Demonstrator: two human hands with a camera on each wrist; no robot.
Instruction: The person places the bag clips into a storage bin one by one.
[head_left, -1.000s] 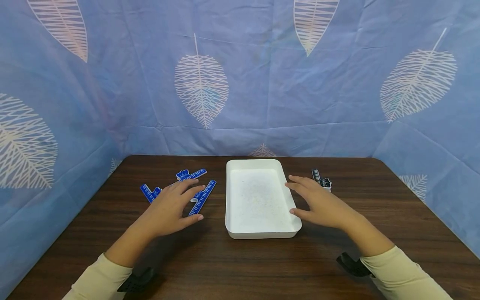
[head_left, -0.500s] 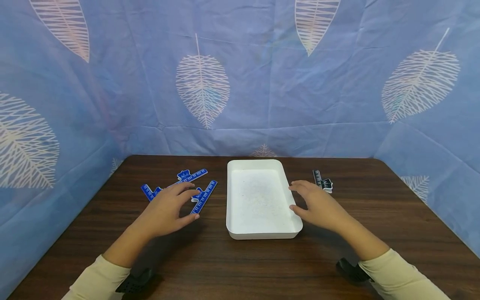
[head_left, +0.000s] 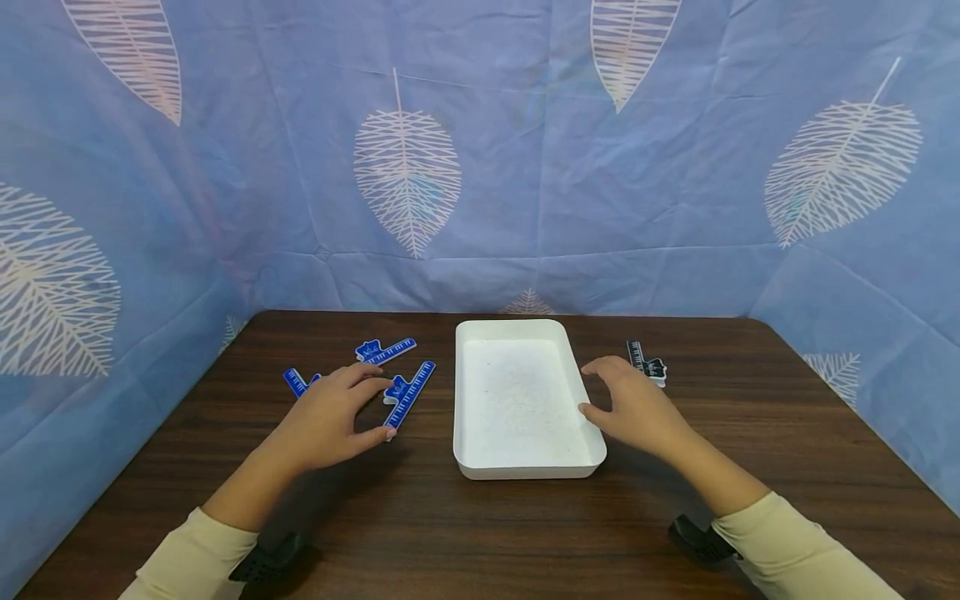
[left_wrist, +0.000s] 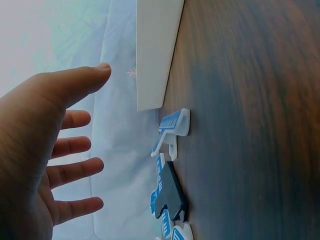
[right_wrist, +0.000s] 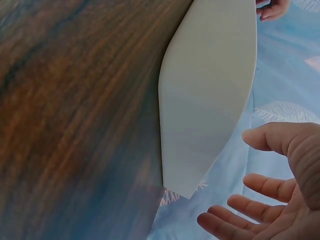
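My left hand [head_left: 326, 421] hovers over the left part of the table with its fingers loosely spread, holding nothing. Around and beneath it lie three blue plastic clips with white keyboard-like markings: one at the right [head_left: 410, 397], one behind [head_left: 390, 353] and one partly hidden at the left [head_left: 296, 382]. The left wrist view also shows a dark clip [left_wrist: 171, 194] among the blue ones, standing apart from the fingers. My right hand [head_left: 637, 412], relaxed and holding nothing, is at the right rim of a white tray [head_left: 525, 472]. Behind that hand lies a black clip [head_left: 647, 367].
The shallow tray stands mid-table, with nothing seen inside it. Under everything is a dark wood-grain table [head_left: 487, 542]. A blue leaf-print cloth [head_left: 495, 167] hangs behind the table and along both sides.
My left hand has shifted slightly left and its thumb has drawn in. The right hand's fingers have come closer together near the tray rim. The clips and tray stay in place.
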